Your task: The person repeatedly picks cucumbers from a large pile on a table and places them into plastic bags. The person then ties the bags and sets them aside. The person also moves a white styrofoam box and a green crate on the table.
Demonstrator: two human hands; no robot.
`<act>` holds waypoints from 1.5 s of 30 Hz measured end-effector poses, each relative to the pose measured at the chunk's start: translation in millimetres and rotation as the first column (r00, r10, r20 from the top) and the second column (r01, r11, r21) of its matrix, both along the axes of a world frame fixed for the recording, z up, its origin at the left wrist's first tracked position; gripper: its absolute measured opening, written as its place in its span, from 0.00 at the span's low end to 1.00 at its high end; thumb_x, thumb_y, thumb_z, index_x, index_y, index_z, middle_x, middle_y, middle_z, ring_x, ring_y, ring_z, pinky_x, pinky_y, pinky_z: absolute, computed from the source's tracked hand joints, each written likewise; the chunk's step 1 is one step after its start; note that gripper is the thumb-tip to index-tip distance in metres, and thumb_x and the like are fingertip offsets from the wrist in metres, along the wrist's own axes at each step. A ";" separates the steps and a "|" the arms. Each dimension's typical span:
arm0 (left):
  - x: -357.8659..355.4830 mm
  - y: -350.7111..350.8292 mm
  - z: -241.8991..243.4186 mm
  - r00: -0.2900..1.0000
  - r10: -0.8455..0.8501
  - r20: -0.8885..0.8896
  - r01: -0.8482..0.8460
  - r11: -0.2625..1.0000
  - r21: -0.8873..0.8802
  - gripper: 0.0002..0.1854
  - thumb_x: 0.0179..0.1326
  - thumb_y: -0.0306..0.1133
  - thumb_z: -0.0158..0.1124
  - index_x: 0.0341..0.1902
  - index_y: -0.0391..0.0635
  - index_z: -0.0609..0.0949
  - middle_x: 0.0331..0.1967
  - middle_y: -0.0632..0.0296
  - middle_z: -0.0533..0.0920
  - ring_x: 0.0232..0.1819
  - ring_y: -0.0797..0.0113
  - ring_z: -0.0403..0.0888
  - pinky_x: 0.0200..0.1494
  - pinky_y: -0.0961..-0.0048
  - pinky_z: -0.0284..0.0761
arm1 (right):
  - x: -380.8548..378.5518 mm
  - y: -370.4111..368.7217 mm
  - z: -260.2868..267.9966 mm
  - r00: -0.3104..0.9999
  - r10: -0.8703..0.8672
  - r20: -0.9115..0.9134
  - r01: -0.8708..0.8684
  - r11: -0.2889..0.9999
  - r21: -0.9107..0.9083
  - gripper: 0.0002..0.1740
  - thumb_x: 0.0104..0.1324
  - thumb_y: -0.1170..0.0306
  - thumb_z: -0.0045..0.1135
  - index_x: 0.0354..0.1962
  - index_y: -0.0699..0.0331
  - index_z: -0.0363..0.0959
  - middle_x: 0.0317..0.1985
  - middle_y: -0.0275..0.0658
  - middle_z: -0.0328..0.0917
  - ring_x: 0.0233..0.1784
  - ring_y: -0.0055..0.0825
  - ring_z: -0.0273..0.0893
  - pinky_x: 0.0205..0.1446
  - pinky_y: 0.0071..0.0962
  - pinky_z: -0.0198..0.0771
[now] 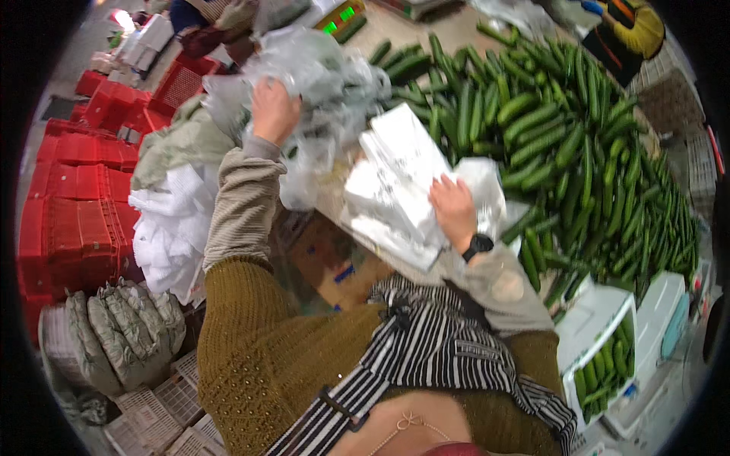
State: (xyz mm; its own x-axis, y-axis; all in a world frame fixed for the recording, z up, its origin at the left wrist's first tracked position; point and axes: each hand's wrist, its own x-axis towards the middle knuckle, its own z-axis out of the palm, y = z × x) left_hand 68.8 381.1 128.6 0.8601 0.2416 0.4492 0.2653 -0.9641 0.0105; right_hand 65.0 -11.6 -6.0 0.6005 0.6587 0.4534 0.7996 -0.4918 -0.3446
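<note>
My left hand [276, 111] reaches into a heap of clear plastic bags [319, 62] at the upper left of the table. Its fingertips are partly hidden, so I cannot tell whether it grips the film. My right hand [453, 211], with a black watch on the wrist, lies palm down on a stack of flat white plastic bags [405, 165] bearing print. Its fingers are slightly apart on the stack's right edge. Beyond the bags, a large pile of green cucumbers [536, 131] spreads over the right of the table.
A scale with a lit green display [339, 20] stands at the back. White mesh netting [171, 228] hangs left of my left arm, by stacked red crates [74, 211]. A foam box [599, 347] holds cucumbers at lower right. Two people [636, 34] [214, 25] are across the table.
</note>
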 end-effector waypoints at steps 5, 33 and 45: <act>-27.6 -115.6 -31.8 0.787 -0.553 0.273 0.610 0.763 -0.212 0.24 0.59 0.29 0.62 0.59 0.38 0.72 0.54 0.44 0.75 0.59 0.45 0.71 0.62 0.58 0.66 | -9.1 -0.9 28.5 0.980 -0.027 -0.196 0.086 0.950 0.300 0.03 0.56 0.72 0.61 0.28 0.62 0.78 0.35 0.34 0.82 0.47 0.33 0.78 0.53 0.35 0.66; -41.1 -222.6 -111.4 0.743 -0.655 -0.137 0.589 0.738 -0.330 0.11 0.54 0.28 0.56 0.41 0.43 0.80 0.46 0.54 0.79 0.53 0.53 0.74 0.58 0.55 0.66 | -38.9 -68.0 35.9 0.838 -0.535 -0.108 0.543 0.837 0.066 0.34 0.49 0.61 0.69 0.48 0.69 0.62 0.44 0.51 0.67 0.47 0.50 0.66 0.51 0.44 0.64; -71.5 -224.7 -123.3 0.662 -0.733 -0.155 0.635 0.659 -0.402 0.18 0.60 0.30 0.51 0.54 0.43 0.75 0.58 0.54 0.75 0.64 0.57 0.69 0.66 0.54 0.61 | -9.2 -31.9 4.7 0.799 -0.580 -0.160 0.539 0.808 -0.236 0.33 0.48 0.61 0.72 0.44 0.66 0.61 0.45 0.50 0.65 0.50 0.51 0.69 0.52 0.42 0.69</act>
